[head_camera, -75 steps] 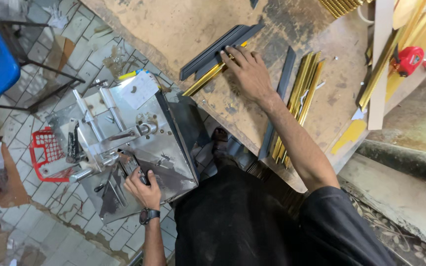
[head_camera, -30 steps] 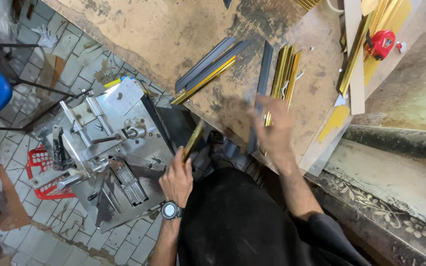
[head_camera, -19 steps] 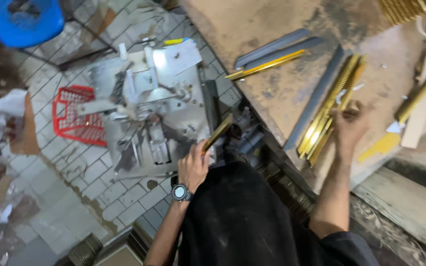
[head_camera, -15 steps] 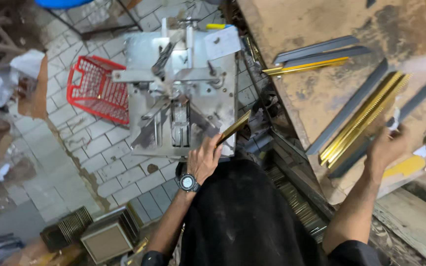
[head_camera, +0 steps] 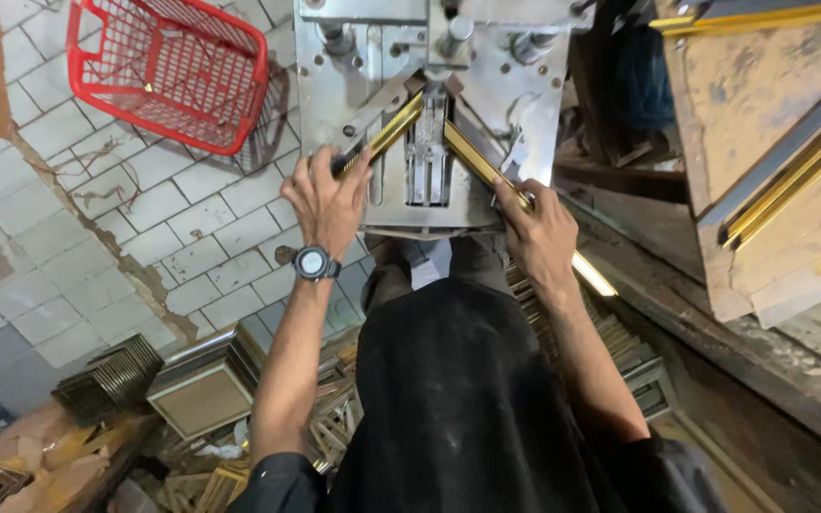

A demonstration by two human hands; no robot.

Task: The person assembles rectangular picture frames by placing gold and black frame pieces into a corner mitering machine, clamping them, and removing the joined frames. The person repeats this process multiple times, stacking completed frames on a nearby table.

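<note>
My left hand (head_camera: pixel 327 198), with a black watch on the wrist, presses a short gold frame strip (head_camera: pixel 387 135) onto the metal joining machine (head_camera: pixel 429 104). On the other side my right hand (head_camera: pixel 536 228) grips a longer gold frame strip (head_camera: pixel 475 160). The two strips slant inward and meet in a corner at the machine's centre slot (head_camera: pixel 427 98). The long strip's near end (head_camera: pixel 593 275) sticks out past my right hand.
A red plastic basket (head_camera: pixel 168 71) stands on the tiled floor at the upper left. A wooden workbench (head_camera: pixel 762 123) on the right holds more gold and grey strips (head_camera: pixel 786 157). Finished small frames (head_camera: pixel 201 389) are stacked on the floor below me.
Both hands have come to the machine. The right hand left the bench with a gold strip, and both strips now lie on the machine forming a corner.
</note>
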